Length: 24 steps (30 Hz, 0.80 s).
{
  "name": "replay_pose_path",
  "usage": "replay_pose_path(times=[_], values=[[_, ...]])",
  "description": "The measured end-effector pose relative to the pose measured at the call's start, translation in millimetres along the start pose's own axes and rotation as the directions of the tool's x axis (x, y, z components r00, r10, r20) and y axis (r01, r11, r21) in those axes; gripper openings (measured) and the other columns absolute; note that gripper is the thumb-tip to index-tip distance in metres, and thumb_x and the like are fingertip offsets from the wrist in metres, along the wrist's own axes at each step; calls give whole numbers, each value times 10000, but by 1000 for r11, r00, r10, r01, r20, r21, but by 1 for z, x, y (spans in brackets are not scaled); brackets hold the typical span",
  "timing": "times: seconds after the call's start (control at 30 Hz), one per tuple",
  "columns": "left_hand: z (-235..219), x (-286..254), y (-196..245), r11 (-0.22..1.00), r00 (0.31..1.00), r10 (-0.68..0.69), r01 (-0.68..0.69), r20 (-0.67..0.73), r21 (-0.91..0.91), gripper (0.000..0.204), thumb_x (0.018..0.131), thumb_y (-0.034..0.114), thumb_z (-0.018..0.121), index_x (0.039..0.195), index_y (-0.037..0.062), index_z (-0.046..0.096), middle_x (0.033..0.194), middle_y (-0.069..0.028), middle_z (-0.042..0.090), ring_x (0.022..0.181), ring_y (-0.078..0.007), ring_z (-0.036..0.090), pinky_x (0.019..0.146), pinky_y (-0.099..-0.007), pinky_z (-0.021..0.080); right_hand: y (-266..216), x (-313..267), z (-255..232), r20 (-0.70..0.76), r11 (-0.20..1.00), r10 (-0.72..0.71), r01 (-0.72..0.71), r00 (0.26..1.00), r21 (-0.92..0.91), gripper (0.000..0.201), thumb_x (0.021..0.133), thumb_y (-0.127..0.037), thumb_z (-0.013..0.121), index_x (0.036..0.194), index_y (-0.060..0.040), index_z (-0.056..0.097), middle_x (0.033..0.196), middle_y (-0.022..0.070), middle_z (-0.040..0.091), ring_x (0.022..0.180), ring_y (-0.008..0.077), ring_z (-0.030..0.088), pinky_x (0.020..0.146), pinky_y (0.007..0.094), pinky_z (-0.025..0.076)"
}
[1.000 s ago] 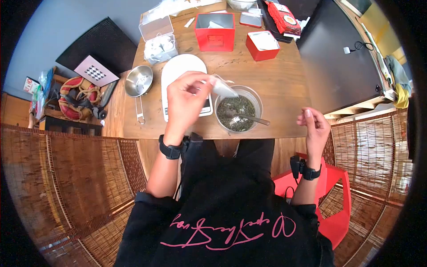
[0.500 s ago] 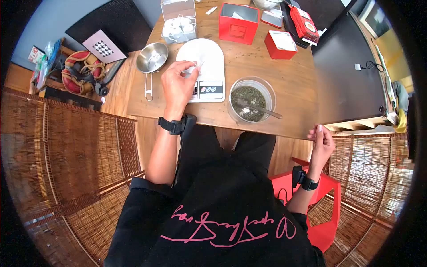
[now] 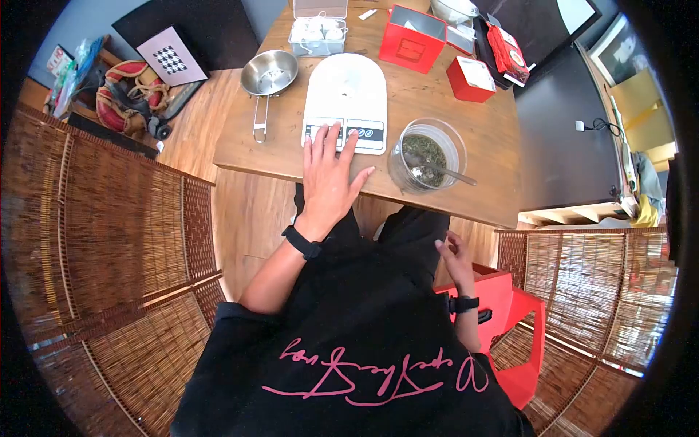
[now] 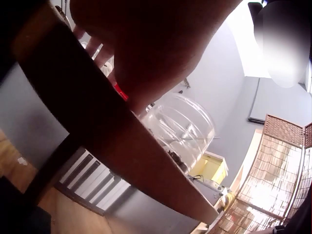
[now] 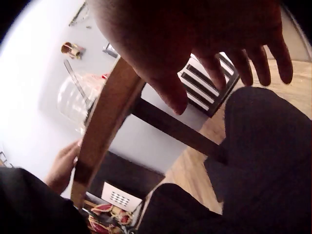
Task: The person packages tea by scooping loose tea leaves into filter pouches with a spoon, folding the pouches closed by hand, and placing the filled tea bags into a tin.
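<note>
My left hand (image 3: pixel 329 178) lies over the front edge of the white kitchen scale (image 3: pixel 368 95), fingers spread and fingertips on its control panel (image 3: pixel 364 134). A small white bag (image 3: pixel 348 85) rests on the weighing surface, faint against the white. Just right of the scale stands a clear plastic tub (image 3: pixel 456 138) of dried green leaves with some white bits, a metal spoon (image 3: pixel 461 177) leaning in it. My right hand (image 3: pixel 457 261) hangs by my lap below the table edge, fingers loose and holding nothing; in the right wrist view its fingers (image 5: pixel 253 63) point down.
Left of the scale sits a steel pan (image 3: pixel 256 73) with a wire handle. At the back are a clear box (image 3: pixel 318 45) of white bundles, a tall red tin (image 3: pixel 411 47), a smaller red box (image 3: pixel 470 89) and a red packet (image 3: pixel 507 57). A red chair (image 3: pixel 502 313) stands at right.
My left hand has carried the white bag from over the tub to the scale, let go of it and drawn back to the panel. My right hand has dropped towards my lap.
</note>
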<state>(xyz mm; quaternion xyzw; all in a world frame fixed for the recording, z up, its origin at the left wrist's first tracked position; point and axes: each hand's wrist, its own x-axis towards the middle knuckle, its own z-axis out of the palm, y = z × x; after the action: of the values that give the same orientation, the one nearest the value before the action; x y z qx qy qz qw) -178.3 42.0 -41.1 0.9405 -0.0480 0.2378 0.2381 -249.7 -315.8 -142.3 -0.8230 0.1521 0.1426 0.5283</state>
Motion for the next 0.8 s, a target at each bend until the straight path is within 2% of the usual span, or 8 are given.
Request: replay_pose_path(times=[0.07,0.1,0.23,0.33,0.47,0.5,0.6,0.8], values=[[3,-4,-1,1000,1000,2,-2,-20,1,585,889,326,744,1381,50,589,1482,-225,457,1389,-425,384,1160,-570,290,3,3,15,-54,962,-95,78,994,-262,792,914,-309,778,1492,81,401,1436,220,548,1340,282,525,1120,369,422],[3,-5,-3,1000,1000,6,-6,-24,-3,585,889,326,744,1381,50,589,1482,-225,457,1389,-425,384,1160,-570,290,2,9,18,-6,991,-12,11,1000,-133,993,869,-378,809,1555,81,256,1518,260,448,1413,324,451,1172,388,363],[1,-8,-8,999,999,34,-34,-3,-37,589,893,318,739,1396,55,580,1498,-204,454,1402,-421,377,1167,-587,278,37,46,40,-144,886,20,-85,989,-455,1146,803,-528,814,1581,46,198,1617,303,248,1496,424,292,1205,434,319],[2,-10,-11,998,999,44,-43,14,-34,592,893,306,737,1403,56,571,1502,-184,458,1398,-418,385,1166,-592,280,43,64,52,-247,871,-28,-98,969,-481,1154,805,-561,793,1609,-24,162,1641,304,173,1516,448,222,1213,467,298],[4,-9,-9,998,1000,14,-14,-3,-61,605,891,296,733,1418,64,547,1497,-183,462,1396,-408,393,1163,-598,281,32,91,57,-343,800,-58,-162,938,-578,1024,827,-594,738,1574,-53,294,1616,300,249,1500,477,227,1198,531,308],[5,-9,-9,999,1000,13,-13,2,-46,601,891,299,729,1415,65,550,1496,-183,462,1397,-407,392,1163,-598,281,28,97,55,-314,741,-137,-113,940,-662,850,855,-570,700,1496,-68,452,1555,250,408,1471,454,308,1174,527,347],[5,-8,-9,1000,1000,5,-5,14,-22,596,892,305,723,1411,68,553,1496,-182,461,1398,-404,391,1160,-595,283,53,132,49,-227,717,-226,4,947,-697,768,883,-606,641,1444,-93,533,1491,229,505,1372,429,470,1133,501,390],[4,-4,-6,1000,998,-21,21,51,10,595,886,307,713,1410,74,554,1501,-179,453,1401,-400,389,1164,-583,273,21,125,60,-292,701,27,-226,956,-676,691,906,-577,590,1438,-137,552,1408,178,604,1291,420,558,1078,504,445]])
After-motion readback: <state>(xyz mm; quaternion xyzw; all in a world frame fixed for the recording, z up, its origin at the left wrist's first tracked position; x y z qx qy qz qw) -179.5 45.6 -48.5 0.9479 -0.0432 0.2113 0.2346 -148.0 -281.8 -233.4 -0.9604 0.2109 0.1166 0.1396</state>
